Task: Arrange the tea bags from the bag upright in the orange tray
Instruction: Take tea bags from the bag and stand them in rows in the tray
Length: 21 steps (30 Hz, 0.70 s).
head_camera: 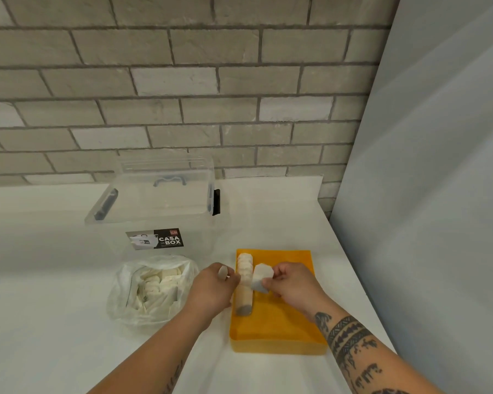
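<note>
One tea-bag row [244,291] stood upright along orange tray [282,328] left side. Right hand [292,284] pinched one tea bag [261,277]; left hand [212,290] pinched second tea bag [223,273].

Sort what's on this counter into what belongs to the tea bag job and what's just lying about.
Job: orange tray; row of tea bags standing in it; plastic bag of loose ones; tea bag pinched by the right hand; second tea bag in the left hand.
Lying about: clear storage box.
</note>
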{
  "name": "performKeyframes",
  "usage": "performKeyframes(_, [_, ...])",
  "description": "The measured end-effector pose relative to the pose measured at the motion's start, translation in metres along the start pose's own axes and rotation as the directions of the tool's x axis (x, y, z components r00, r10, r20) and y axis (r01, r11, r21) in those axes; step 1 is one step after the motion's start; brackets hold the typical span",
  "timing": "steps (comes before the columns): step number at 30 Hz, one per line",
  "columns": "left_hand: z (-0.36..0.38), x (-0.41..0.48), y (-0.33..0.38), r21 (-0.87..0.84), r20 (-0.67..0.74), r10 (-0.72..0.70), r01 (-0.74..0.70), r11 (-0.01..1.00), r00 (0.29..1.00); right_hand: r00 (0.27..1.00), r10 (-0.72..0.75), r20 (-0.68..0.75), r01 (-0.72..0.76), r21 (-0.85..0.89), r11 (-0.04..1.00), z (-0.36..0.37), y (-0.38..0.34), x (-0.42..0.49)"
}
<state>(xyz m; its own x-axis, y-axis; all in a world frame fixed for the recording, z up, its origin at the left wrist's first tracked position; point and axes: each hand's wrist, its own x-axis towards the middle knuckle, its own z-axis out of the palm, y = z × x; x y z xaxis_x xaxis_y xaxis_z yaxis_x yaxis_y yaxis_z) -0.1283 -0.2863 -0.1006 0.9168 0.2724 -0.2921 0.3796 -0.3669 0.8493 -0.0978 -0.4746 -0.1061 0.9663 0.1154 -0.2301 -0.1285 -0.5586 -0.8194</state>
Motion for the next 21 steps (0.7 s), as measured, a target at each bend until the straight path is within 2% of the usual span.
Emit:
performKeyframes(3, [0.005,0.001,-0.008,0.117,0.054,-0.046,0.04,0.992,0.997,0.996,0.057,0.065,-0.052,-0.079,0.995,0.009,0.009,-0.006])
performKeyframes(10, [0.008,0.001,-0.018,0.039,0.07,-0.088,0.086,0.996,0.994,0.991,0.049,0.128,-0.017,-0.24,0.971,0.04,0.01,-0.014])
performKeyframes(15, [0.008,0.002,-0.022,0.002,0.081,-0.097,0.097,0.995,0.992,0.995,0.063,0.077,-0.04,-0.275,0.96,0.046,0.004,-0.013])
performKeyframes(21, [0.008,0.005,-0.024,-0.007,0.094,-0.116,0.117,0.993,0.989,0.989,0.104,0.101,-0.07,-0.293,0.954,0.042,0.008,-0.013])
